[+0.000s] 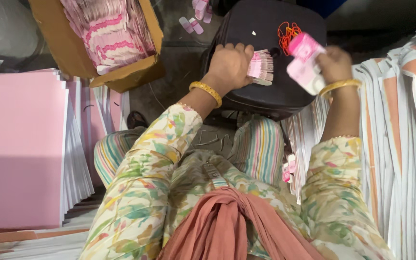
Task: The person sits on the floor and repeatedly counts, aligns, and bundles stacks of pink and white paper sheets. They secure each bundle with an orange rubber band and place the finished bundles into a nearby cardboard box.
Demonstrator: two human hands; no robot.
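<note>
Left hand (229,65) clamps fanned pink label stack (261,67) on black stool (266,91), long axis across seat. Right hand (334,62) pinches pink labels (305,62). Concrete floor (179,62).

Floor (179,62) was bare grey concrete, kinda scuffed, with a few stray pink slips (191,25) lying on it. Tall stack of pink sheets (20,144) sat on the left, and another pile of white and orange sheets (405,135) filled the right side. A brown cardboard box (121,72) stuffed with pink and white paper sat up top left. Light was dim and flat, no windows or walls in view.
</note>
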